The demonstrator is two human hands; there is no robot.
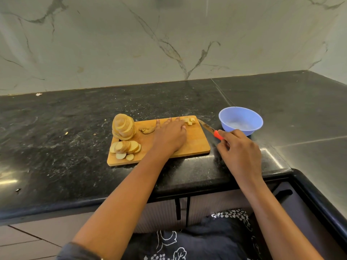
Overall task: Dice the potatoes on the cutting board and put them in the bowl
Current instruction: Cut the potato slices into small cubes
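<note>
A wooden cutting board (195, 145) lies on the black counter. At its left end stands a tall stack of potato slices (124, 129), with a fanned row of slices (125, 148) in front of it. A brown end piece (147, 130) lies mid-board. A few diced potato cubes (189, 121) sit at the far right corner. My left hand (170, 136) lies flat on the board with straight fingers reaching toward the cubes. My right hand (238, 147) grips the red handle of a knife (208, 127), blade pointing away, just right of the board. A blue bowl (241, 120) stands beyond it.
The black stone counter (65, 128) spreads wide to the left and behind the board, backed by a marble wall (169, 44). The counter edge turns a corner at the right. Cabinet doors sit below the front edge.
</note>
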